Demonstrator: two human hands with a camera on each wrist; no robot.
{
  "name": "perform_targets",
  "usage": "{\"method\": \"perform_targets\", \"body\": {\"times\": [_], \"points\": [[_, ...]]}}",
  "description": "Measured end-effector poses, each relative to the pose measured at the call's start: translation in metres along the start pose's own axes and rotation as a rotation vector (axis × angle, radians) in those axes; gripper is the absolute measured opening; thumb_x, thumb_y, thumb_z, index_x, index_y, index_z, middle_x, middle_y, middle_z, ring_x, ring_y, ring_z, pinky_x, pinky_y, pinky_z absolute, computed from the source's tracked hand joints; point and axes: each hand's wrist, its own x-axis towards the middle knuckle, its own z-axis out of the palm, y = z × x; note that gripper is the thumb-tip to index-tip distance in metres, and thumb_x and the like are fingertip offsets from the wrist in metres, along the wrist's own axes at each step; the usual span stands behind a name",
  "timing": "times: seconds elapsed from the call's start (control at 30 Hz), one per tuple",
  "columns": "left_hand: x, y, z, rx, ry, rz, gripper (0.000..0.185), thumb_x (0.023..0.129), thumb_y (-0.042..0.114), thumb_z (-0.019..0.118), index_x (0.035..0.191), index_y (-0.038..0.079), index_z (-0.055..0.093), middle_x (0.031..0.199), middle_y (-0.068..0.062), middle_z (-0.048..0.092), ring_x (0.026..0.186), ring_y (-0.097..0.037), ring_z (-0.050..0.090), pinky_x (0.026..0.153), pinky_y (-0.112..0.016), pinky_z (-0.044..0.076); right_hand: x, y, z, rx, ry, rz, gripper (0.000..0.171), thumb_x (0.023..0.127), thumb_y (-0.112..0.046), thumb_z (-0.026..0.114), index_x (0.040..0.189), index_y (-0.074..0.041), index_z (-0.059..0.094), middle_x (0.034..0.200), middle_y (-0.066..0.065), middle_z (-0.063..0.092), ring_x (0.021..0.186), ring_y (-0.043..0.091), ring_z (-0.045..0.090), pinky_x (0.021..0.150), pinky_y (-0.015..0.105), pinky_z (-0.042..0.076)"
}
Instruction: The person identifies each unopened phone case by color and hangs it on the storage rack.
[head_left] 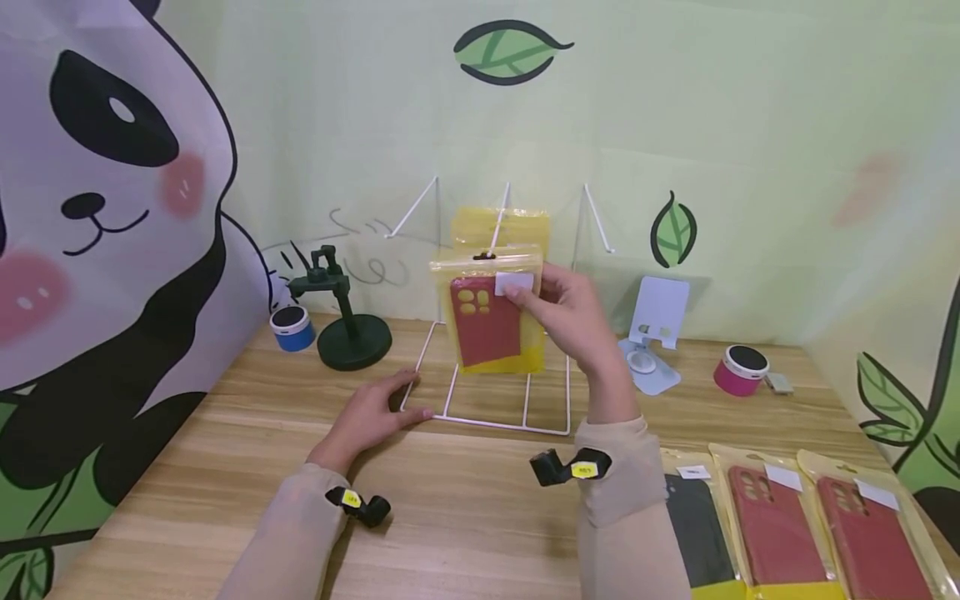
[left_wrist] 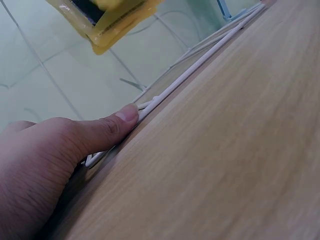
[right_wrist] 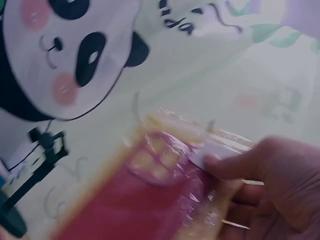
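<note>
My right hand [head_left: 558, 304] pinches a yellow packet with a red phone case [head_left: 487, 321] by its upper right corner, holding it up at the middle hook [head_left: 498, 218] of a white wire rack [head_left: 495, 412]. Another yellow packet [head_left: 501, 227] hangs behind it on the same hook. In the right wrist view the thumb [right_wrist: 235, 162] lies on the packet's white label [right_wrist: 207, 152]. My left hand [head_left: 375, 412] rests flat on the table, its thumb [left_wrist: 112, 127] pressing the rack's base wire [left_wrist: 200, 67] at the front left corner.
Three more packaged cases [head_left: 780, 525] lie at the table's front right. A dark green stand [head_left: 348, 329] and a blue speaker [head_left: 291, 327] stand at the back left. A white phone stand [head_left: 654, 333] and a pink speaker [head_left: 741, 369] sit at the back right.
</note>
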Motion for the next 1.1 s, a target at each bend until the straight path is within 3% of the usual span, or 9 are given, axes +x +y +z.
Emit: {"method": "perform_targets", "body": {"times": [0.1,0.17,0.3,0.4,0.5,0.67,0.8,0.97,1.1], "points": [[0.0,0.0,-0.001,-0.002,-0.004,-0.003,0.077,0.084,0.058,0.075,0.146,0.017,0.055,0.153,-0.008,0.047,0.142,-0.031,0.042,0.115,-0.055,0.032,-0.013,-0.015,-0.014,0.007,-0.082,-0.044,0.028,0.096,-0.021,0.07,0.12,-0.006,0.07,0.103,0.008,0.075,0.09,0.023,0.067,0.079,0.033,0.054],[0.0,0.0,-0.002,-0.001,-0.006,-0.007,0.077,0.084,0.058,0.075,0.146,0.018,0.054,0.154,-0.008,0.047,0.142,-0.032,0.041,0.116,-0.054,0.032,-0.023,-0.023,-0.028,0.039,-0.088,-0.077,0.026,0.097,-0.017,0.069,0.119,-0.004,0.07,0.101,0.008,0.075,0.087,0.024,0.069,0.077,0.033,0.056],[0.001,0.001,0.001,0.002,-0.013,-0.016,0.078,0.084,0.059,0.074,0.147,0.018,0.054,0.155,-0.008,0.045,0.143,-0.032,0.04,0.116,-0.054,0.031,-0.046,-0.029,-0.066,0.106,0.041,-0.124,0.021,0.097,-0.008,0.067,0.115,0.0,0.07,0.1,0.007,0.076,0.085,0.022,0.071,0.073,0.03,0.059],[0.002,0.001,0.002,0.002,-0.011,-0.015,0.079,0.084,0.06,0.074,0.147,0.018,0.054,0.155,-0.008,0.045,0.143,-0.032,0.04,0.116,-0.055,0.031,-0.058,-0.028,-0.091,0.108,0.166,-0.08,0.023,0.096,-0.01,0.069,0.117,-0.001,0.071,0.098,0.004,0.075,0.084,0.018,0.069,0.072,0.024,0.058],[0.003,-0.001,0.003,0.009,-0.003,-0.012,0.079,0.084,0.061,0.073,0.147,0.018,0.054,0.155,-0.008,0.045,0.143,-0.032,0.04,0.116,-0.055,0.031,-0.063,-0.022,-0.105,0.03,0.236,0.003,0.032,0.095,-0.017,0.072,0.123,-0.003,0.07,0.097,0.0,0.075,0.086,0.016,0.067,0.074,0.02,0.057],[0.002,-0.003,0.004,0.02,0.007,-0.003,0.079,0.084,0.061,0.073,0.147,0.016,0.054,0.154,-0.009,0.046,0.142,-0.033,0.041,0.116,-0.055,0.032,-0.058,-0.011,-0.108,-0.131,0.28,0.117,0.046,0.096,-0.033,0.07,0.131,-0.004,0.066,0.102,-0.003,0.072,0.092,0.018,0.064,0.078,0.02,0.055],[0.001,-0.004,0.005,0.024,0.008,0.002,0.079,0.084,0.06,0.073,0.147,0.016,0.054,0.153,-0.009,0.048,0.142,-0.032,0.042,0.116,-0.054,0.032,-0.051,-0.004,-0.105,-0.153,0.246,0.13,0.047,0.096,-0.036,0.069,0.13,-0.004,0.066,0.101,-0.002,0.072,0.092,0.018,0.064,0.076,0.021,0.055],[0.001,-0.004,0.005,0.024,0.0,0.0,0.08,0.084,0.061,0.072,0.147,0.016,0.053,0.154,-0.008,0.047,0.142,-0.032,0.042,0.116,-0.054,0.032,-0.053,-0.005,-0.106,-0.058,0.176,0.063,0.035,0.096,-0.025,0.07,0.122,-0.001,0.069,0.096,0.0,0.074,0.088,0.018,0.067,0.073,0.023,0.056],[0.002,-0.003,0.004,0.022,0.002,-0.005,0.08,0.084,0.062,0.073,0.147,0.017,0.054,0.154,-0.008,0.046,0.142,-0.031,0.041,0.116,-0.053,0.032,-0.053,-0.006,-0.105,-0.041,0.246,0.049,0.036,0.096,-0.026,0.071,0.124,-0.003,0.07,0.098,0.001,0.073,0.088,0.019,0.064,0.074,0.022,0.055]]}}
